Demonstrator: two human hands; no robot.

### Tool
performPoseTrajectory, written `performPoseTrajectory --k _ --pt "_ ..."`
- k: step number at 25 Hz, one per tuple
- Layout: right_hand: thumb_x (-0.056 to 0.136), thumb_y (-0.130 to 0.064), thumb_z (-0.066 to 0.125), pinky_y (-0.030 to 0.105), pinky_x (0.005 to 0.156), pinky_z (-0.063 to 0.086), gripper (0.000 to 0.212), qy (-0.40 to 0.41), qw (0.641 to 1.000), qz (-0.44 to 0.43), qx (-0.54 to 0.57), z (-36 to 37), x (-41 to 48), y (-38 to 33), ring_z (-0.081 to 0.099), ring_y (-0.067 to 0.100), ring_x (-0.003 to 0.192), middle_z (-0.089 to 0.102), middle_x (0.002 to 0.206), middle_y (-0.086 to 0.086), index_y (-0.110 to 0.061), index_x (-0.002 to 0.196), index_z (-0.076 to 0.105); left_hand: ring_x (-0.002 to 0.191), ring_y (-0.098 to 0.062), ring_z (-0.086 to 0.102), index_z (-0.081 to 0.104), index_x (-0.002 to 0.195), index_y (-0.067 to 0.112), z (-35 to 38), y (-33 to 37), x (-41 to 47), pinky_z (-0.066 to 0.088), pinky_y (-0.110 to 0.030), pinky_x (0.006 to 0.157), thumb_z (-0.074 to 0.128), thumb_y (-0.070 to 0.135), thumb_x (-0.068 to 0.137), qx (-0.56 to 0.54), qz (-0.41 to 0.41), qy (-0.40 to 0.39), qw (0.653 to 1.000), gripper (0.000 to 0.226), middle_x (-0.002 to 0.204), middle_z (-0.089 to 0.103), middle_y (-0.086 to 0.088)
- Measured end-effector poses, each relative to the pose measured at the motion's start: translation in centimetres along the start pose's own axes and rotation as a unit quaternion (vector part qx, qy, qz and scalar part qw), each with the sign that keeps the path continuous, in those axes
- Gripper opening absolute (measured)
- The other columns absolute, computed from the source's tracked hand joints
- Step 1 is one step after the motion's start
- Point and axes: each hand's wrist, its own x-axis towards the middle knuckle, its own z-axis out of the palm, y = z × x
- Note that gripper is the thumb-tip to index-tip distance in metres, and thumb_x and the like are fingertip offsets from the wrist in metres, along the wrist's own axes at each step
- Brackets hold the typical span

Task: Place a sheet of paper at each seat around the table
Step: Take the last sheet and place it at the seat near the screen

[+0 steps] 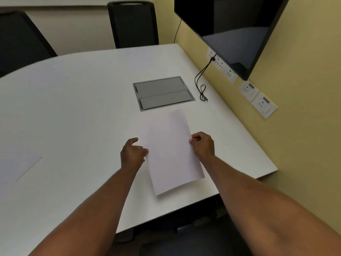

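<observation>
The white meeting-room surface [77, 100] fills most of the view, with two dark chairs [133, 24] at its far edge and a wall-mounted screen [234, 30] to the right. A grey flip-lid cable box [163, 93] is recessed in the surface, just beyond the work area. One sheet of paper [17, 163] already lies flat at the left seat position. The sheet in hand [171, 154] sits at the near edge, between both hands, its long axis running away from the person and tilted slightly left at the far end; its near corner appears raised off the surface. The left hand [132, 154] contacts the left long edge, thumb and fingers closed on it. The right hand [203, 145] pinches the right long edge between thumb and forefinger. Judged step: lower the sheet flat and release at this seat; both hands are equally near.
</observation>
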Motion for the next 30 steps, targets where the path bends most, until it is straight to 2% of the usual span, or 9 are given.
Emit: performPoseTrajectory --k 4,11,18,23,27,30 --pt "0.085 -0.015 0.073 0.010 0.060 0.037 0.010 -0.006 1.000 0.028 -0.013 2.4 2.0 4.4 0.058 -0.004 0.072 0.063 0.077 -0.017 -0.023 0.087 0.068 0.078 -0.026 0.074 0.060 0.126 0.017 1.9 -3.3 3.1 0.060 -0.048 0.084 0.075 0.003 0.072 0.041 -0.003 -0.013 0.999 0.058 0.084 0.072 -0.003" --pt "0.083 -0.015 0.073 0.014 0.063 0.040 0.013 -0.026 0.996 0.075 -0.034 6.5 3.9 10.2 0.059 -0.002 0.074 0.066 0.081 -0.011 -0.025 0.091 0.068 0.086 -0.028 0.072 0.061 0.124 0.019 4.1 -9.1 6.0 0.058 -0.047 0.089 0.079 0.007 0.074 0.080 -0.025 -0.022 0.996 0.055 0.087 0.070 -0.003" --pt "0.085 -0.015 0.072 0.015 0.063 0.040 0.014 -0.048 0.992 0.100 -0.058 9.1 4.6 12.3 0.060 0.001 0.076 0.066 0.082 -0.011 -0.025 0.093 0.067 0.083 -0.026 0.070 0.061 0.124 0.016 4.8 -11.5 7.0 0.056 -0.041 0.088 0.078 0.009 0.075 0.127 -0.048 -0.011 0.991 0.052 0.085 0.070 -0.002" --pt "0.084 -0.014 0.072 0.018 0.064 0.042 0.015 -0.040 0.991 0.108 -0.064 9.9 5.0 12.9 0.060 0.002 0.074 0.066 0.083 -0.008 -0.024 0.094 0.067 0.087 -0.026 0.068 0.059 0.125 0.016 5.3 -12.1 7.0 0.054 -0.036 0.089 0.075 0.011 0.077 0.170 -0.048 -0.011 0.984 0.051 0.085 0.070 -0.003" --pt "0.084 -0.014 0.072 0.017 0.062 0.039 0.015 -0.034 0.991 0.115 -0.054 10.0 5.1 13.1 0.059 0.002 0.070 0.063 0.078 -0.010 -0.024 0.094 0.067 0.095 -0.028 0.067 0.059 0.128 0.014 5.6 -12.3 6.8 0.053 -0.040 0.093 0.074 0.012 0.079 0.188 -0.048 -0.009 0.981 0.051 0.089 0.068 -0.003" --pt "0.085 -0.012 0.071 0.018 0.062 0.040 0.016 -0.038 0.991 0.115 -0.048 9.9 5.0 13.3 0.059 0.006 0.070 0.062 0.078 -0.008 -0.023 0.095 0.067 0.095 -0.024 0.064 0.058 0.128 0.015 5.5 -12.4 6.7 0.051 -0.036 0.092 0.073 0.013 0.079 0.198 -0.041 -0.008 0.979 0.051 0.097 0.065 -0.003"
